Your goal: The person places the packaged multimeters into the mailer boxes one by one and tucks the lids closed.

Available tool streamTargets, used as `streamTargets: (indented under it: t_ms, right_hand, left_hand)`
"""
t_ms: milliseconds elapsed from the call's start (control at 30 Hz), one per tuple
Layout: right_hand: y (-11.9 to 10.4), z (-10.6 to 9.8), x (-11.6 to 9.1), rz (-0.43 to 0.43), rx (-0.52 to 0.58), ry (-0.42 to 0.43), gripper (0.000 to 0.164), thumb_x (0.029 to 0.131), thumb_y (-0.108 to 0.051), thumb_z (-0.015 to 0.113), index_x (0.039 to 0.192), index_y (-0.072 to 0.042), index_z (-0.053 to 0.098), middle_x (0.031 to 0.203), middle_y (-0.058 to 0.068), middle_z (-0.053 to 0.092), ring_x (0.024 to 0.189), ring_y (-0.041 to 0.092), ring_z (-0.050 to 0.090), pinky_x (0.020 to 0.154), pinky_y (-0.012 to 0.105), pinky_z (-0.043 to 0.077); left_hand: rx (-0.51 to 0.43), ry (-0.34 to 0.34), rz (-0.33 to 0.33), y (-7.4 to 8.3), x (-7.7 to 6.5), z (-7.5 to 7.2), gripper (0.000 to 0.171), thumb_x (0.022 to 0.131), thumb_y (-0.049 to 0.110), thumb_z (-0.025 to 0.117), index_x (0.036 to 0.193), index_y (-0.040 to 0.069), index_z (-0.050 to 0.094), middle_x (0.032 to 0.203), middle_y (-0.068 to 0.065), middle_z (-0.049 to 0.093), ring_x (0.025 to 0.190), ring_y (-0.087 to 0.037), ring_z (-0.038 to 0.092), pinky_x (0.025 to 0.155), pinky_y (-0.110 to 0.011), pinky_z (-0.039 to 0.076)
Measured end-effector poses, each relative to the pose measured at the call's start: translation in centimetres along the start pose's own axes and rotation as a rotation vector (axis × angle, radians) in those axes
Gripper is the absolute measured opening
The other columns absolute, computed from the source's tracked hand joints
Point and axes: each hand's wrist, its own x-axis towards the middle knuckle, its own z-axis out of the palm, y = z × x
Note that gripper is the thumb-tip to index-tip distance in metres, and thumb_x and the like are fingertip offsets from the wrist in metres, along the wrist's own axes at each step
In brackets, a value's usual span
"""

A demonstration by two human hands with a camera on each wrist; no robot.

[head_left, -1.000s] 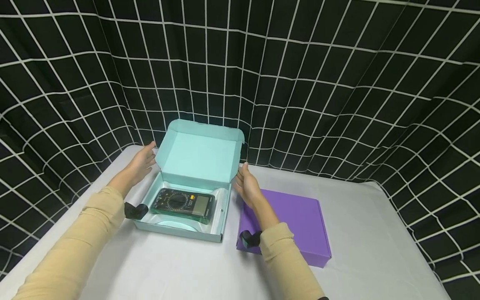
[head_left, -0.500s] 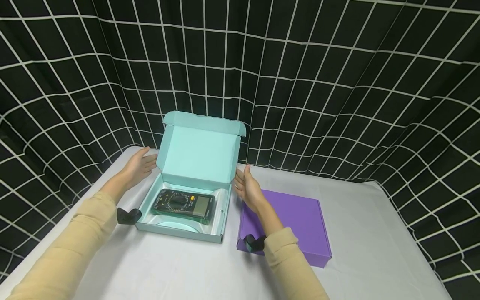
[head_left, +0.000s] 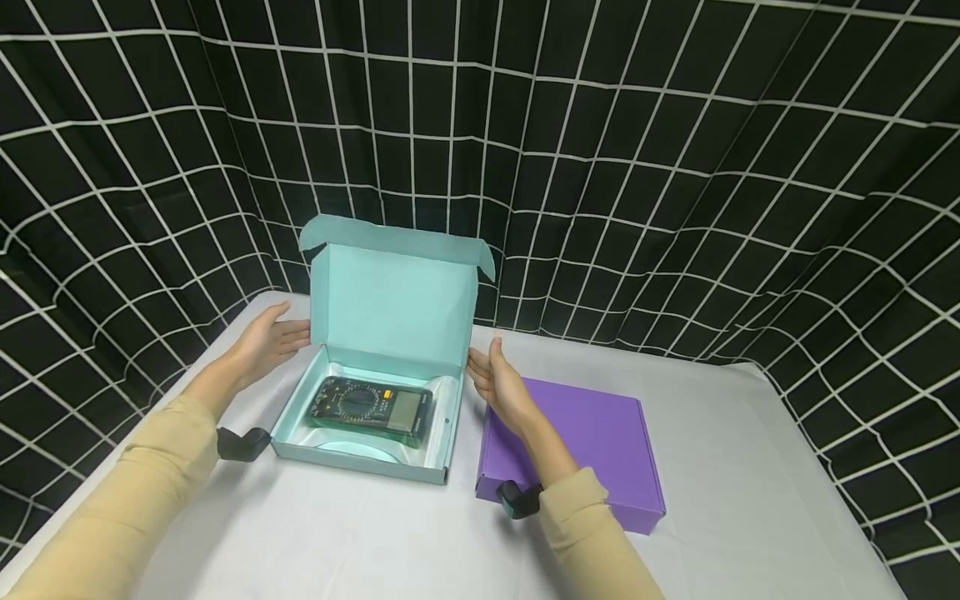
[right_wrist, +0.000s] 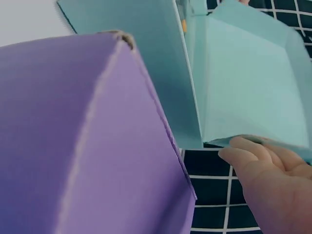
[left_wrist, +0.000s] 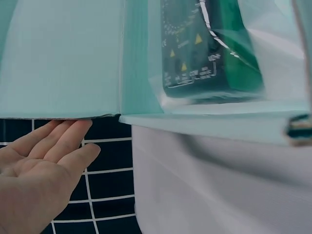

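A teal cardboard box [head_left: 360, 468] stands on the table with its lid [head_left: 397, 300] raised and the lid's front flap bent forward. Inside lies a black multimeter [head_left: 371, 408] with a green edge, wrapped in clear plastic. My left hand [head_left: 262, 346] is at the lid's left side, fingers straight and touching its side flap, as the left wrist view shows. At the lid's right side my right hand [head_left: 502, 383] has its fingertips against the other side flap, palm facing inward. Neither hand grips anything.
A closed purple box [head_left: 585, 442] lies right of the teal box, partly beneath my right forearm. White cloth covers the table [head_left: 720, 467]. A black curtain [head_left: 615, 167] with white grid lines surrounds the back and sides.
The lid has tilted further upright and its front flap has swung forward. Both hands have come down slightly toward me along the lid's sides. The multimeter and purple box stay put.
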Motion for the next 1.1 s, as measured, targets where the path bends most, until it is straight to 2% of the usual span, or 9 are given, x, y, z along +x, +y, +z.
streamTargets:
  t_ms: [167,300,567,700,867,1100]
  right_hand:
    - [-0.1,0.2,-0.4,0.016,-0.03,-0.036,0.085,0.101,-0.052,-0.003,0.146,0.017,0.016,0.152,0.033,0.018,0.142,0.041,0.02,0.117,0.049,0.012]
    - [-0.2,0.4,-0.8,0.034,-0.029,-0.054,0.088,0.099,-0.054,-0.006,0.146,0.018,0.016,0.151,0.034,0.019,0.142,0.041,0.021,0.117,0.05,0.013]
    - [0.1,0.5,-1.5,0.059,-0.005,-0.105,0.09,0.097,-0.054,-0.009,0.144,0.021,0.009,0.151,0.038,0.013,0.142,0.044,0.017,0.117,0.05,0.014]
    - [0.3,0.5,-1.8,0.07,-0.007,-0.117,0.09,0.097,-0.054,-0.01,0.144,0.021,0.008,0.151,0.038,0.012,0.142,0.045,0.016,0.117,0.05,0.014]
    - [0.6,0.5,-2.0,0.079,-0.012,-0.132,0.089,0.098,-0.053,-0.009,0.144,0.021,0.009,0.151,0.037,0.012,0.142,0.044,0.015,0.116,0.05,0.015]
    - [0.6,0.5,-2.2,0.089,-0.06,-0.12,0.087,0.099,-0.053,-0.008,0.146,0.017,0.014,0.154,0.033,0.015,0.143,0.043,0.013,0.116,0.054,0.014]
  left_hand:
    - [-0.044,-0.055,0.006,-0.5,-0.6,-0.2,0.086,0.099,0.055,0.002,0.145,-0.017,-0.007,0.152,-0.039,-0.006,0.142,-0.049,0.0,0.117,-0.051,-0.004]
    - [-0.034,-0.09,0.024,-1.0,-1.1,-0.4,0.088,0.099,0.056,0.001,0.143,-0.02,-0.006,0.151,-0.039,-0.004,0.142,-0.05,0.001,0.117,-0.052,-0.004]
    - [-0.057,-0.131,0.042,-2.3,-1.8,-0.6,0.087,0.1,0.054,0.002,0.143,-0.021,-0.007,0.151,-0.04,-0.004,0.141,-0.05,0.0,0.116,-0.053,-0.003]
    - [-0.058,-0.116,0.066,-3.1,-2.1,-0.4,0.083,0.101,0.052,0.003,0.144,-0.019,-0.009,0.152,-0.039,-0.006,0.142,-0.049,-0.003,0.115,-0.054,-0.004]
    - [-0.003,-0.075,0.116,-4.3,-2.6,0.0,0.076,0.101,0.049,0.0,0.149,-0.009,-0.01,0.153,-0.035,-0.007,0.141,-0.048,-0.011,0.113,-0.059,-0.01]
    - [0.015,-0.083,0.158,-5.7,-3.1,0.3,0.071,0.101,0.048,-0.004,0.15,-0.002,-0.013,0.156,-0.03,-0.01,0.141,-0.045,-0.017,0.111,-0.061,-0.012]
